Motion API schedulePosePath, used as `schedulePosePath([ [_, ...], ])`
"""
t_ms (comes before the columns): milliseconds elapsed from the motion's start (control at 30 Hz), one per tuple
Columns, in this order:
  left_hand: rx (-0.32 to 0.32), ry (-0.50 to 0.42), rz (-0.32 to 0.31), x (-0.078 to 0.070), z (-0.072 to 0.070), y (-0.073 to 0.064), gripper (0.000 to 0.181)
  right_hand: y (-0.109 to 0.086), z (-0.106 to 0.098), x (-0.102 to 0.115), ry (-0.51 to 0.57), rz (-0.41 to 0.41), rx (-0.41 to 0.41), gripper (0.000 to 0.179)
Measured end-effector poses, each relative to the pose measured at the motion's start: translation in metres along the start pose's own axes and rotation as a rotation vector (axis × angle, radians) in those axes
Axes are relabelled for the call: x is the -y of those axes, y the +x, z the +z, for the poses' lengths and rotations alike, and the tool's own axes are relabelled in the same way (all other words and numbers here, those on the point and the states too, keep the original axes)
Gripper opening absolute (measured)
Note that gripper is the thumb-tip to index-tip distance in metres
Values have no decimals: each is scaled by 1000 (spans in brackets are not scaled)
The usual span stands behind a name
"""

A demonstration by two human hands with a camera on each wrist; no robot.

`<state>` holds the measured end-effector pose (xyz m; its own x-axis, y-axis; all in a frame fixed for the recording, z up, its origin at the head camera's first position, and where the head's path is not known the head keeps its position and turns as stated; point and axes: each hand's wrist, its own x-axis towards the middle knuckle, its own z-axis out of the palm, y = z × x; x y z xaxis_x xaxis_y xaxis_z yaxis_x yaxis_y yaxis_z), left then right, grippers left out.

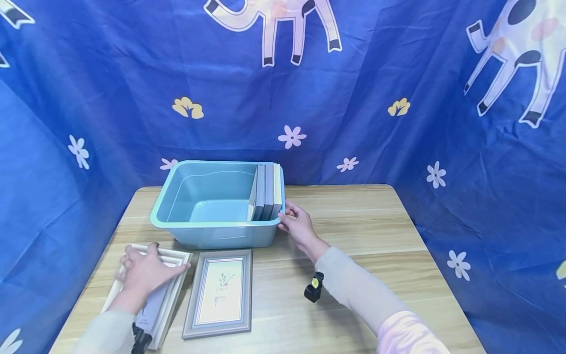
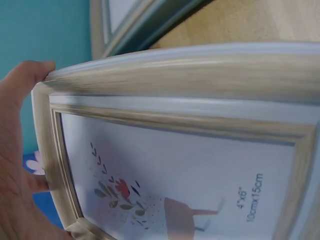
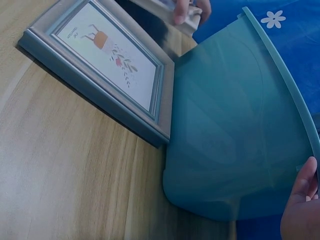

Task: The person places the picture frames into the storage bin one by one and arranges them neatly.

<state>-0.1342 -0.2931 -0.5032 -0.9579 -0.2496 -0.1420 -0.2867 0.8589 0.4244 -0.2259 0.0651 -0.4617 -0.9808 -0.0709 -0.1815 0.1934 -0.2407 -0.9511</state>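
Note:
My left hand (image 1: 143,273) grips the far end of a cream-white picture frame (image 2: 175,80) at the left front of the table, fingers over its far edge and the thumb by its right corner. A printed picture with size lettering shows inside it. Beside it on the right lies a grey picture frame (image 1: 218,290), face up. My right hand (image 1: 300,226) pinches the rim of a light blue plastic tub (image 1: 216,236) at its right front corner. Several flat frames (image 1: 268,191) stand on edge inside the tub, against its right wall.
Everything is on a wooden table (image 1: 358,236) with rounded far corners. Blue cloth (image 1: 336,123) printed with cows and flowers hangs behind it and at both sides. The tub stands toward the back left, just beyond the grey frame.

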Motion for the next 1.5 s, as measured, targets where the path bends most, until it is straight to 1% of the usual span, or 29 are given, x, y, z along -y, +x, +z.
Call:
schedulePosePath([
  [100,-46,-6,65,-4,-4,-6,126,0,0,0,6,1,-1,54],
  [200,-86,-15,108,-7,-8,-10,123,0,0,0,8,1,-2,54],
  [300,-114,-31,138,-9,-12,-16,119,-1,0,1,4,-7,-1,54],
  [433,-151,-74,184,-10,-18,-24,111,-1,0,1,1,-9,4,54],
  [567,-192,-103,211,-12,-25,-31,106,-2,0,1,6,-5,3,54],
  [667,-238,-119,239,-14,-29,-36,102,-2,0,2,9,-2,2,55],
  [733,-286,-143,267,-15,-32,-38,99,-3,0,2,7,-2,3,54],
  [900,-446,-242,366,-19,-39,-40,95,-3,0,3,4,-3,4,54],
  [1000,-511,-287,418,-21,-45,-41,96,-3,0,2,7,-5,4,54],
  [1167,-565,-338,507,-25,-60,-42,95,-2,0,1,10,-4,4,54],
  [1367,-602,-350,595,-27,-79,-42,100,-1,-1,-1,3,-21,20,53],
  [1500,-669,-348,678,-32,-93,-42,108,-1,-2,-2,1,-24,19,53],
])
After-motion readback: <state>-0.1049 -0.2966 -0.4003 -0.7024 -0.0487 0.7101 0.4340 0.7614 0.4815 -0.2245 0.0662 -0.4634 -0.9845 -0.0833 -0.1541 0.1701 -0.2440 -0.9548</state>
